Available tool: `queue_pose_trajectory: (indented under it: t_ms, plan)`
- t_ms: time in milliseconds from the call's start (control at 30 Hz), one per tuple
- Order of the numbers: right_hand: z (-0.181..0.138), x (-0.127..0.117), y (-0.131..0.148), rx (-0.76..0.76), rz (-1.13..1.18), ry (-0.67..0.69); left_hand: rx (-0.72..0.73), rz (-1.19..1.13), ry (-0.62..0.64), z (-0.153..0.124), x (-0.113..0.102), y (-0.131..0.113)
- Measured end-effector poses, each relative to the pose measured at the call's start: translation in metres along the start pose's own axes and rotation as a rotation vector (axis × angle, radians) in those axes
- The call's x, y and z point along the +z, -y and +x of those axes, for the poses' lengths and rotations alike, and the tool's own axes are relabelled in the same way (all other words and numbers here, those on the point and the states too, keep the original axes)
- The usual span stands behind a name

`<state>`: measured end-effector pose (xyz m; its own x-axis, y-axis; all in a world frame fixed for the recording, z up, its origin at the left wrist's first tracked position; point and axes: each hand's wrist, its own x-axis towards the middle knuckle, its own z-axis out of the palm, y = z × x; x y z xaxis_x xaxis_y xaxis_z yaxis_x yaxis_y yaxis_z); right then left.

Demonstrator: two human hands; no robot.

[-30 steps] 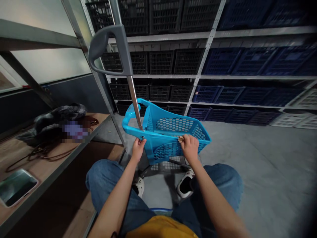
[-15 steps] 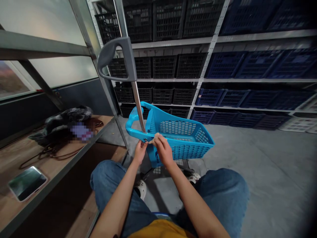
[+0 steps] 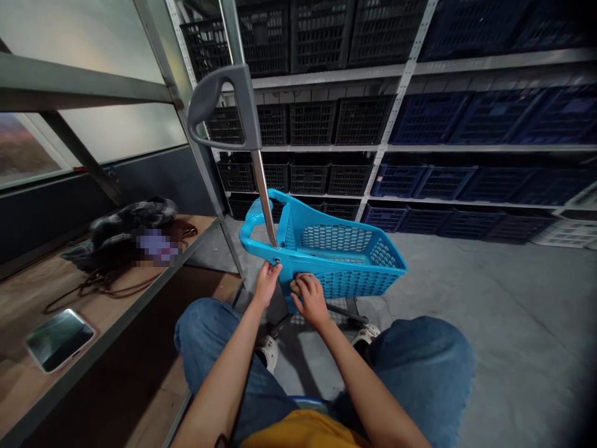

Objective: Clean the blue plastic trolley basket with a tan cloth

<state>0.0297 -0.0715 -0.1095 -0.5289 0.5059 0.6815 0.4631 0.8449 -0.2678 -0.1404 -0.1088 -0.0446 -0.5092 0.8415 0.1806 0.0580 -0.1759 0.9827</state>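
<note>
A light blue plastic shopping basket (image 3: 345, 258) on a wheeled frame stands on the floor in front of my knees. A chrome pole (image 3: 265, 196) rises from its near left corner to a grey handle (image 3: 224, 106). My left hand (image 3: 267, 283) pinches the basket's rim at the foot of the pole. My right hand (image 3: 310, 300) presses with curled fingers against the basket's near wall, just right of the left hand; what it holds, if anything, is hidden. I am sitting, with blue jeans and white shoes showing.
A wooden shelf (image 3: 28, 305) on my left carries a phone (image 3: 60, 339), a dark bundle of cloth (image 3: 125, 224) and a cord. Metal racking (image 3: 396, 146) with black and blue crates fills the far wall. Grey concrete floor (image 3: 489, 323) stretches to the right.
My right hand has left the basket's right rim, come across to the pole's foot, then dropped onto the near wall. My left hand has stayed at the corner.
</note>
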Motion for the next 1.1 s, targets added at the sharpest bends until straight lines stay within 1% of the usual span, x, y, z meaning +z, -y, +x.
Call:
queue_pose_trajectory:
  t_ms: [67,167,233,300,367,500,567,600,667,767,833,900,1033,1100]
  plan:
    - [-0.003,-0.003,0.006,0.029,-0.013,-0.016,0.0,-0.001,-0.009,0.0,0.0,0.0]
    - [-0.007,-0.005,0.01,0.135,-0.072,-0.103,0.008,-0.008,-0.004,-0.001,0.001,0.001]
    - [-0.008,-0.006,0.01,0.183,-0.073,-0.105,0.02,-0.016,0.009,-0.001,0.001,0.001]
    - [-0.004,-0.006,0.009,0.175,-0.044,-0.075,0.026,-0.013,0.008,-0.002,0.002,0.0]
    - [0.006,-0.008,0.01,0.15,-0.012,-0.067,0.022,0.009,-0.001,-0.003,0.003,-0.001]
    - [0.04,-0.016,0.017,0.132,0.087,-0.154,0.029,0.042,-0.01,-0.003,0.002,-0.002]
    - [0.049,-0.017,0.02,0.119,0.142,-0.198,0.03,0.049,-0.015,-0.002,0.001,0.0]
    - [0.049,-0.016,0.019,0.113,0.154,-0.207,0.027,0.05,-0.011,-0.001,0.001,0.001]
    - [0.04,-0.01,0.016,0.103,0.138,-0.196,0.017,0.036,0.001,0.0,0.0,0.003]
    - [0.016,0.0,0.01,0.069,0.069,-0.126,0.011,-0.009,0.014,0.001,0.001,0.004]
    - [0.011,0.0,0.009,0.051,0.042,-0.082,0.007,-0.028,0.009,0.001,0.001,0.003]
    - [0.02,-0.007,0.011,0.062,0.049,-0.082,0.012,-0.02,0.006,0.0,0.001,0.002]
    - [0.05,-0.022,0.019,0.08,0.096,-0.139,0.034,0.036,0.016,-0.001,0.001,0.001]
    - [0.049,-0.021,0.019,0.082,0.082,-0.14,0.03,0.037,0.014,-0.002,0.001,0.001]
